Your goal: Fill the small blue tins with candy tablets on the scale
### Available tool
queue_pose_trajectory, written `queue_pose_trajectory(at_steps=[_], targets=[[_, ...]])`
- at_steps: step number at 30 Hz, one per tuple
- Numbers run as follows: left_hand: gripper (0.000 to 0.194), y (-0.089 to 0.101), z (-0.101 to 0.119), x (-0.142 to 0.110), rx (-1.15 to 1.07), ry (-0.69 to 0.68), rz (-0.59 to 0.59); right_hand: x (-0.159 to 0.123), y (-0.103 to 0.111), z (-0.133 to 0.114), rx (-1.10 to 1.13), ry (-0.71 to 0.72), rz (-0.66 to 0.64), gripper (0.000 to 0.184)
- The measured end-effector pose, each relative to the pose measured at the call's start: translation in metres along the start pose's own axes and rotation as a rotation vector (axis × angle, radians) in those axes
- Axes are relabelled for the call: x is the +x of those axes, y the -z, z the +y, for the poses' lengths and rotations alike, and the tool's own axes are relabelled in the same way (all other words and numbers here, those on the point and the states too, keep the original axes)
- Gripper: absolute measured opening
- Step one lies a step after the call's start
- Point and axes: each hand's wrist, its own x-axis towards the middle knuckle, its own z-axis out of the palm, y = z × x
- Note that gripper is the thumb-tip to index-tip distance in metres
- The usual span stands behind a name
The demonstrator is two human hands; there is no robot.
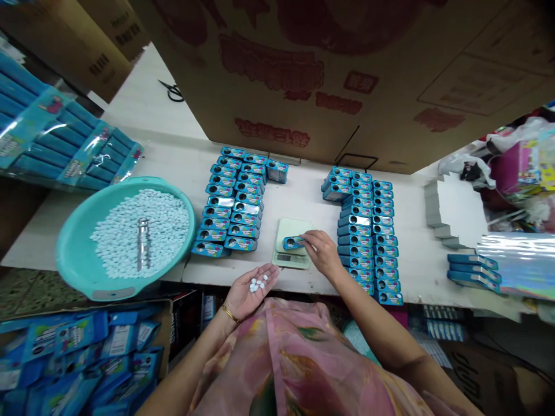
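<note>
Palm up and slightly cupped, my left hand [252, 290] holds several small white candies [258, 283] in front of the table edge. My right hand [321, 252] pinches the right end of a small blue candy box [293, 242] with a dark round hole in its top. That box is at the pale kitchen scale [297, 226]; whether it rests fully on the pan I cannot tell. The scale's small display shows along its near side. To the left stands a turquoise basin [69, 248] of pale candies [124, 231], with a metal cylinder [143, 242] lying on them.
Rows of blue boxes stand left [232, 214] and right [368, 231] of the scale. A large cardboard carton [303, 75] rises behind. Scissors [173, 92] lie at the back left. A carton of blue packs [87, 352] sits below left; white card sheets [462, 211] lie right.
</note>
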Motion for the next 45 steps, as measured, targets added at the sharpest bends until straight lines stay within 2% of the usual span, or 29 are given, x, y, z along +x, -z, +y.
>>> queue_pose_trajectory(at_steps=[3, 7, 11, 22, 26, 28, 30, 34, 36, 38, 41, 45], targets=[[0.026, 0.012, 0.005, -0.006, -0.036, -0.063, 0.057, -0.009, 0.008, 0.016, -0.012, -0.054, 0.026, 0.031], [0.027, 0.027, 0.012, -0.012, -0.086, -0.148, 0.145, -0.014, 0.008, 0.028, -0.031, -0.054, -0.111, 0.053], [0.030, 0.037, 0.017, -0.015, -0.110, -0.201, 0.172, -0.009, 0.000, 0.029, -0.033, -0.093, -0.187, 0.059], [0.036, 0.045, 0.031, -0.016, -0.180, -0.235, 0.199, 0.004, -0.013, 0.032, 0.018, -0.080, -0.288, 0.062], [0.038, 0.046, 0.035, -0.019, -0.211, -0.250, 0.234, 0.005, -0.014, 0.032, 0.039, -0.064, -0.292, 0.042], [0.039, 0.047, 0.036, -0.020, -0.227, -0.245, 0.253, 0.014, -0.017, 0.034, 0.057, -0.060, -0.264, 0.032], [0.040, 0.048, 0.036, -0.021, -0.242, -0.245, 0.258, 0.033, -0.024, 0.039, 0.059, -0.073, -0.192, 0.030], [0.042, 0.048, 0.036, -0.025, -0.258, -0.284, 0.267, 0.102, -0.051, 0.048, 0.003, -0.163, -0.028, 0.031], [0.042, 0.048, 0.036, -0.028, -0.254, -0.301, 0.281, 0.139, -0.067, 0.049, -0.024, -0.211, -0.007, 0.034], [0.041, 0.049, 0.035, -0.030, -0.237, -0.313, 0.293, 0.163, -0.076, 0.050, -0.044, -0.245, 0.011, 0.038], [0.040, 0.052, 0.034, -0.032, -0.221, -0.318, 0.320, 0.166, -0.066, 0.059, -0.126, -0.266, 0.115, 0.041], [0.037, 0.058, 0.033, -0.030, -0.225, -0.285, 0.339, 0.123, -0.016, 0.093, -0.378, -0.363, 0.247, 0.031]])
